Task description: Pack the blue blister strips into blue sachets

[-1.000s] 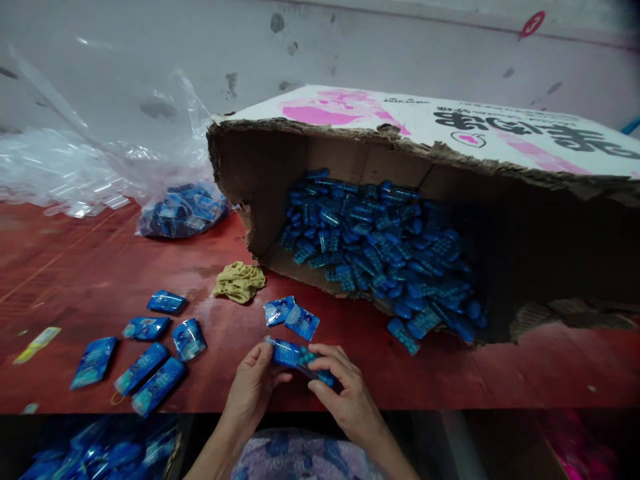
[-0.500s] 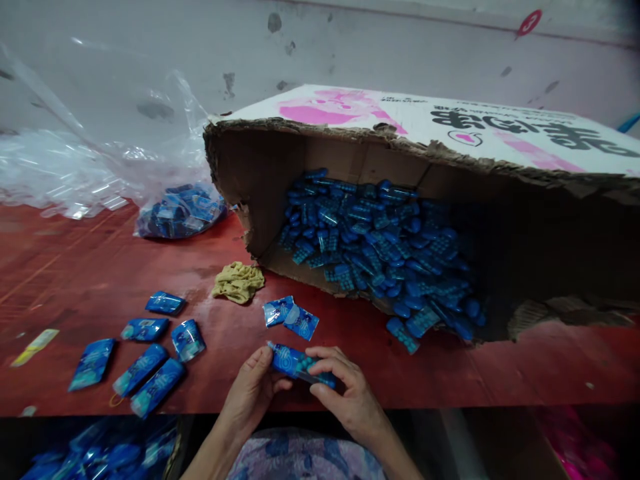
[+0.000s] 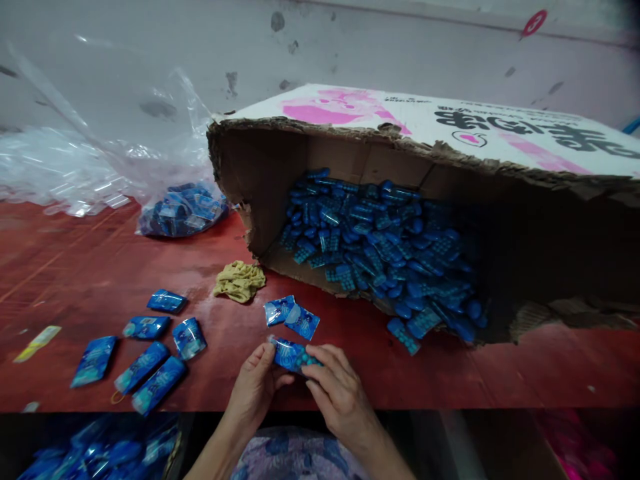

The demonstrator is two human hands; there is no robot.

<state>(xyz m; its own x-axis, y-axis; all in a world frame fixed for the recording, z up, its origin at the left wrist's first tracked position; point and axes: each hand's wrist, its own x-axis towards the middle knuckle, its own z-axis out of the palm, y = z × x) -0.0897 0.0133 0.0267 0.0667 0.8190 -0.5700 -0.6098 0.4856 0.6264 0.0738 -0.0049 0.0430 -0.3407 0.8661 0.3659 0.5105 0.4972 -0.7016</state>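
Just over the table's front edge, my left hand (image 3: 256,379) pinches the left end of a blue printed sleeve (image 3: 287,353) between thumb and fingers. A small blue container of bead-like balls (image 3: 307,359) shows at the sleeve's right end, partly inside it. My right hand (image 3: 341,387) grips that container, its fingers covering the far end. Two flat blue sleeves (image 3: 303,321) lie overlapping just beyond my hands. To the left, several filled blue packs (image 3: 159,385) rest on the red table (image 3: 380,380).
A torn cardboard box (image 3: 350,123) lies on its side, with many blue bead containers (image 3: 370,233) inside. Left of it are a crumpled yellow cloth (image 3: 240,281), a clear bag of blue sleeves (image 3: 183,210) and a yellow-handled cutter (image 3: 37,343). More blue packs (image 3: 100,453) sit below the table edge.
My right hand has moved left towards my left hand, pushing the bead container further into the sleeve. Less of the container sticks out now.
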